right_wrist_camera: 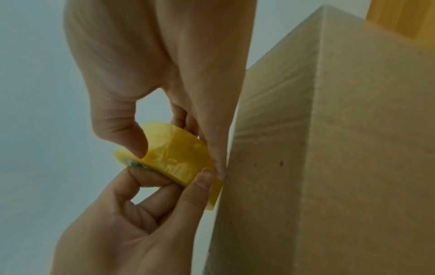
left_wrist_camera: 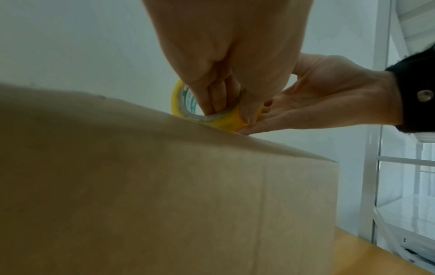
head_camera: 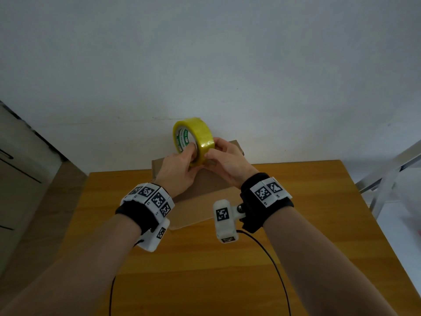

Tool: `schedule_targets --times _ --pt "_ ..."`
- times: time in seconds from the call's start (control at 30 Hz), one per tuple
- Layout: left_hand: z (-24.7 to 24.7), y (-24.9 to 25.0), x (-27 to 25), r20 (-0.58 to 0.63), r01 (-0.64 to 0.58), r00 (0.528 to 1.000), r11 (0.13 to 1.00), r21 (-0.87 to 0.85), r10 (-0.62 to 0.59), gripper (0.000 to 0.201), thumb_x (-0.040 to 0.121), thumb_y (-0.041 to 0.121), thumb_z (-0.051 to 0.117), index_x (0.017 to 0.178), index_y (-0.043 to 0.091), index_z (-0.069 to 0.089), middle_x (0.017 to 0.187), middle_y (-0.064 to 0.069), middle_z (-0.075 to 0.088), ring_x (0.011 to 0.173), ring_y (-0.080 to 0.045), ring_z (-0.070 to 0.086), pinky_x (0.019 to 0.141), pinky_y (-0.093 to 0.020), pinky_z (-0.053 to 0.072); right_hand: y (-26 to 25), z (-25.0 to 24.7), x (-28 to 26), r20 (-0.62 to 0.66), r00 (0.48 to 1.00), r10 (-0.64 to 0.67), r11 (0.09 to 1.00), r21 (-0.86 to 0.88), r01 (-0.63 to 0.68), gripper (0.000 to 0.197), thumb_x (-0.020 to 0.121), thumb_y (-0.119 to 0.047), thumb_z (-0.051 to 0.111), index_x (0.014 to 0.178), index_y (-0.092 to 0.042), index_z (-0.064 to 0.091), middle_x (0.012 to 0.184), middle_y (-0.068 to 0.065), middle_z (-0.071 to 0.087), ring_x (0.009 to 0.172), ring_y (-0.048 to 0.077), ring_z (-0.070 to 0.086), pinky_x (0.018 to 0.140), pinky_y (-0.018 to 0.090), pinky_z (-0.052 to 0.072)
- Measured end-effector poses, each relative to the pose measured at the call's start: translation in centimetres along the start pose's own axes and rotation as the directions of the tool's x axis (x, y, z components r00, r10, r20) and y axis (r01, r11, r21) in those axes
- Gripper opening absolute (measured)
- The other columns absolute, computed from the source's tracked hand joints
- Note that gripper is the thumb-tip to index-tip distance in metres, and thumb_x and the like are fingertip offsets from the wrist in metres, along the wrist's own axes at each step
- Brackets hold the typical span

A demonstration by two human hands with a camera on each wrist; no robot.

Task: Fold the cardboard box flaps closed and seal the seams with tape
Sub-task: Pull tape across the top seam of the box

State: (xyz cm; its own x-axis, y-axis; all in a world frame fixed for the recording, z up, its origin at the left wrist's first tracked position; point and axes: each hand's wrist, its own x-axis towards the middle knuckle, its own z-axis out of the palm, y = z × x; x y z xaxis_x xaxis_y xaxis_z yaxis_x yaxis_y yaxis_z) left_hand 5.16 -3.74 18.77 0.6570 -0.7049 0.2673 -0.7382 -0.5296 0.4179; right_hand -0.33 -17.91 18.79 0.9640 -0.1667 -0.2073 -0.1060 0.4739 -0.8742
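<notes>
A yellow tape roll [head_camera: 193,137] stands on edge over the far end of the brown cardboard box [head_camera: 200,201], whose top looks flat and closed. My left hand [head_camera: 193,153] grips the roll with fingers curled inside the core [left_wrist_camera: 214,104] and the thumb on the outer band. My right hand [head_camera: 210,151] pinches the outer band from the right, thumb [right_wrist_camera: 122,134] on one side and fingers against the box wall. In the right wrist view the tape roll [right_wrist_camera: 179,158] sits against the upper edge of the box [right_wrist_camera: 329,148]. No loose tape end can be made out.
The box lies on a wooden table [head_camera: 296,224] that ends at a pale wall. A white metal rack [head_camera: 387,176] stands to the right, a grey cabinet [head_camera: 20,169] to the left. Black cables [head_camera: 268,254] trail from the wrist cameras across the near tabletop.
</notes>
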Motion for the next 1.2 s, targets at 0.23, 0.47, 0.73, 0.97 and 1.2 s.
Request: schedule_targets --times 0.23,0.47,0.73,0.97,1.2 --pt "-0.1 0.0 0.1 0.027 -0.068 0.997 0.997 0.036 0.067 0.022 0.084 0.016 0.064 0.094 0.005 0.048 0.078 -0.013 0.065 0.061 -0.037 0.061 0.052 -0.027 0.035 0.5 -0.1 0.0 -0.056 0.998 -0.031 0.996 -0.084 0.026 0.038 0.079 0.019 0.056 0.116 0.007 0.054 0.104 0.019 0.063 0.094 0.032 0.064 0.085 0.042 0.056" --pt "-0.3 -0.3 0.4 0.001 -0.012 1.000 0.997 -0.082 0.012 0.025 0.083 0.017 0.066 0.097 0.006 0.049 0.086 -0.010 0.068 0.076 -0.031 0.066 0.064 -0.034 0.052 0.8 -1.1 -0.3 0.113 0.993 0.038 0.983 0.174 -0.058 0.039 0.090 0.002 0.050 0.129 0.006 0.046 0.119 0.023 0.055 0.113 0.033 0.053 0.103 0.043 0.043" --pt "-0.2 -0.3 0.3 0.014 -0.016 1.000 0.998 -0.060 0.016 0.025 0.084 0.018 0.064 0.100 0.006 0.050 0.089 -0.010 0.068 0.075 -0.032 0.066 0.064 -0.039 0.054 0.9 -1.0 0.0 0.061 0.997 0.038 0.990 0.133 -0.046 0.036 0.091 0.002 0.053 0.126 0.006 0.049 0.118 0.024 0.057 0.110 0.033 0.057 0.104 0.044 0.043" --pt "-0.4 -0.4 0.4 0.046 -0.035 0.998 0.999 -0.016 0.036 0.022 0.084 0.019 0.064 0.094 0.009 0.047 0.086 -0.013 0.068 0.068 -0.032 0.064 0.059 -0.037 0.054 0.6 -0.8 0.2 0.048 0.999 0.018 0.996 0.087 -0.022 0.035 0.088 0.011 0.046 0.123 0.005 0.048 0.114 0.028 0.054 0.105 0.039 0.056 0.098 0.048 0.047" --pt "-0.6 -0.4 0.4 0.066 -0.044 0.997 0.999 0.007 0.043 0.022 0.084 0.017 0.064 0.097 0.006 0.049 0.087 -0.014 0.067 0.069 -0.034 0.064 0.059 -0.034 0.051 0.3 -0.4 0.1 0.050 0.999 0.021 0.999 0.047 -0.023 0.029 0.087 0.013 0.048 0.113 0.001 0.051 0.105 0.024 0.058 0.094 0.035 0.063 0.090 0.045 0.053"
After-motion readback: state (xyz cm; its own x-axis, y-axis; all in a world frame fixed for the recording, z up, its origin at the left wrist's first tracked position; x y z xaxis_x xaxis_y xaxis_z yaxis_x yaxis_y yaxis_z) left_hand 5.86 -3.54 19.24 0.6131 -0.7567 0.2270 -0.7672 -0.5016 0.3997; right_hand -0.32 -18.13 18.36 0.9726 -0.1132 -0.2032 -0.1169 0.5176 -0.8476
